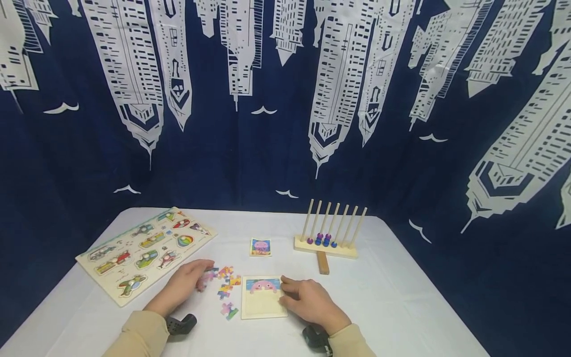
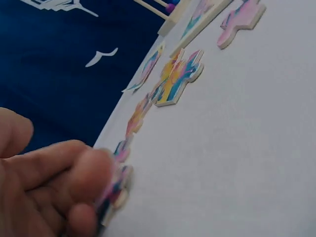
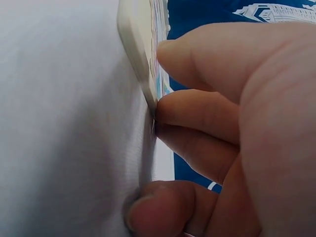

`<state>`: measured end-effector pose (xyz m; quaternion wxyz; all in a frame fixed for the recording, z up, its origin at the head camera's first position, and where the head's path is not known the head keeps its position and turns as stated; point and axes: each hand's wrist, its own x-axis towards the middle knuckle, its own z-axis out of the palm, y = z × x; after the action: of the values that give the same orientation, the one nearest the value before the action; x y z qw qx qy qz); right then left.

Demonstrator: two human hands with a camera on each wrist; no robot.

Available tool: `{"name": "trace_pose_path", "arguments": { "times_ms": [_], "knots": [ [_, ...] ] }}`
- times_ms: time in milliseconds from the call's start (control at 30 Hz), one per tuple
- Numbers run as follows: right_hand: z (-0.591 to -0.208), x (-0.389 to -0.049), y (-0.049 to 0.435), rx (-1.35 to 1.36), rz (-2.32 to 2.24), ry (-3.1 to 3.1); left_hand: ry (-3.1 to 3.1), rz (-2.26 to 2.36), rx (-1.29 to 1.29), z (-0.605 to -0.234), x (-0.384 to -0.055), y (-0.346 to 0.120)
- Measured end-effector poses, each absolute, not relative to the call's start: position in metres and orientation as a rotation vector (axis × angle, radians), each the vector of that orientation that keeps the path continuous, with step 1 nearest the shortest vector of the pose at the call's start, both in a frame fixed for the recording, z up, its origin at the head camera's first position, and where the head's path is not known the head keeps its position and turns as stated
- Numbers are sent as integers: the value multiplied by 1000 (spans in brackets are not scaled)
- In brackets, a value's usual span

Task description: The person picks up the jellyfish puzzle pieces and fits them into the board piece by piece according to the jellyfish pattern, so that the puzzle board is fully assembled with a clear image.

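At lower centre, the puzzle board (image 1: 264,308) could be skewed by uneven pressure from the right hand (image 1: 312,301), fingers unclenched; whether pieces (image 1: 207,278) are gripped by the left hand (image 1: 184,283) cannot be told.

I see big board (image 1: 107,282) on my left. Bead rack (image 1: 324,249) stands at back right, purple and blue beads (image 1: 318,242) on it. Blue curtain (image 1: 223,148) behind white table (image 1: 379,302), white buildings (image 1: 332,74) upside down.
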<state>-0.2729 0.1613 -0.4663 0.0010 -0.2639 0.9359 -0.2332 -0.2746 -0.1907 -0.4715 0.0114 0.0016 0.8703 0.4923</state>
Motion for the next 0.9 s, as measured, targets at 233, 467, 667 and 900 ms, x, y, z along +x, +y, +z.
{"name": "trace_pose_path", "arguments": {
  "times_ms": [233,467,667,900],
  "knots": [
    [-466,-272,162,-833,-748,2928,2635,1824,-103,-475,-271,-197],
    [-466,-273,163,-856,-726,2941,2778,1676,-82,-477,-269,-187],
    [-466,-273,163,-852,-733,2935,3000,1571,-86,-470,-265,-190],
    [-466,-272,164,-854,-724,2936,3089,1592,-236,-473,-267,-201]
  ]
}}
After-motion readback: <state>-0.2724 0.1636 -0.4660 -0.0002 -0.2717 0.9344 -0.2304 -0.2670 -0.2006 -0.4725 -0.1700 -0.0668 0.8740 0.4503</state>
